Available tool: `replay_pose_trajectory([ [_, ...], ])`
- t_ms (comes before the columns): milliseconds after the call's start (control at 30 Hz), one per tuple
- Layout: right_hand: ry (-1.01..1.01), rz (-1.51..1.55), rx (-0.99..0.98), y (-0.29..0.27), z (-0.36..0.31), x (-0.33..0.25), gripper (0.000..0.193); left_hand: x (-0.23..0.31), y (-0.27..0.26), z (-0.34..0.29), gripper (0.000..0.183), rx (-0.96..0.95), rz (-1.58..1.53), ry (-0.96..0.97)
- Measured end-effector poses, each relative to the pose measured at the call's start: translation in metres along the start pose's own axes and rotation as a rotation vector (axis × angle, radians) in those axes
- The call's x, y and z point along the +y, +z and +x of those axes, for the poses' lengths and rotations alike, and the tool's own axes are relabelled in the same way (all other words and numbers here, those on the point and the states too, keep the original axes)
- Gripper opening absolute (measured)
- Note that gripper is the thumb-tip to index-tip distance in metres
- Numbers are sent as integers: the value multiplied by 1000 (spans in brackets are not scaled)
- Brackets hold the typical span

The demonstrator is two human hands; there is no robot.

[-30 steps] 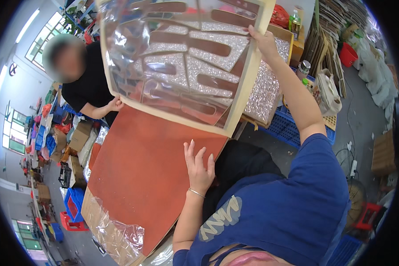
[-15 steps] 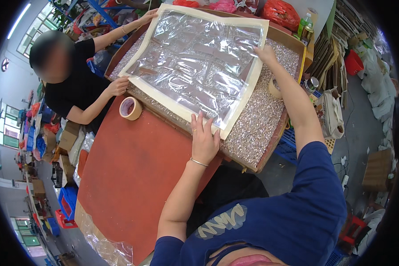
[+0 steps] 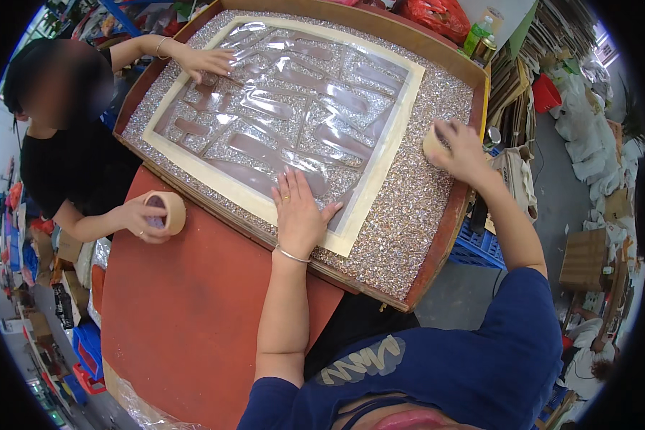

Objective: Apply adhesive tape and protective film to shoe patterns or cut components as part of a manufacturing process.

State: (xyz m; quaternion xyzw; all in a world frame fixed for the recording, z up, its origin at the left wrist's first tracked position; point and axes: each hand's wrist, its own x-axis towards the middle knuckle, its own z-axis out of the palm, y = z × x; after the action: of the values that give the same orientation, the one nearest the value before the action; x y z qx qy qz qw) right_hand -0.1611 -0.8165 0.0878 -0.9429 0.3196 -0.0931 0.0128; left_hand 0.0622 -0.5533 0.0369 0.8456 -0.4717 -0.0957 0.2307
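Note:
A clear plastic sheet (image 3: 269, 107) with a cream tape border lies over a bed of small glittering stones (image 3: 387, 244) in a shallow wooden tray (image 3: 437, 261). My left hand (image 3: 299, 215) rests flat on the sheet's near edge, fingers spread, a ring and a bangle on it. On the stones at the right, my right hand (image 3: 466, 154) has its fingers around a roll of cream tape (image 3: 432, 149). Across to the left, a co-worker's hand (image 3: 204, 61) presses on the sheet's far left part. Their other hand (image 3: 137, 221) grips a second tape roll (image 3: 173, 213).
The tray sits at the edge of a red-topped table (image 3: 208, 308). Behind it are a red plastic bag (image 3: 437, 18) and a green bottle (image 3: 478, 34). A blue crate (image 3: 476, 247) is below the tray's right side. Stacked cardboard (image 3: 512, 100) stands farther right.
The sheet, held up by both of us before, now lies flat on the stones. My right hand has left its corner for the tape roll. The co-worker has picked up the other roll.

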Motion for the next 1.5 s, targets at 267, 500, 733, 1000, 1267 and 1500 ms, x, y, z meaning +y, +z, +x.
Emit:
replay_pose_trajectory([
  [267, -545, 602, 99, 49, 54, -127, 43, -4, 3, -6, 100, -32, 154, 20],
  [500, -75, -92, 176, 60, 182, -17, 48, -7, -1, -6, 98, -28, 134, 21],
  [733, -440, -45, 292, 43, 169, -23, 45, -2, 3, -3, 97, -9, 181, 51],
  [1000, -558, 364, 174, 58, 116, -78, 43, -4, 6, -5, 96, 19, 194, 50],
  [1267, -567, 411, 195, 69, 129, -127, 38, -8, 4, -8, 94, -24, 180, 36],
  [1500, -761, -355, 548, 88, 244, -50, 26, 0, 8, -2, 96, 10, 177, 84],
])
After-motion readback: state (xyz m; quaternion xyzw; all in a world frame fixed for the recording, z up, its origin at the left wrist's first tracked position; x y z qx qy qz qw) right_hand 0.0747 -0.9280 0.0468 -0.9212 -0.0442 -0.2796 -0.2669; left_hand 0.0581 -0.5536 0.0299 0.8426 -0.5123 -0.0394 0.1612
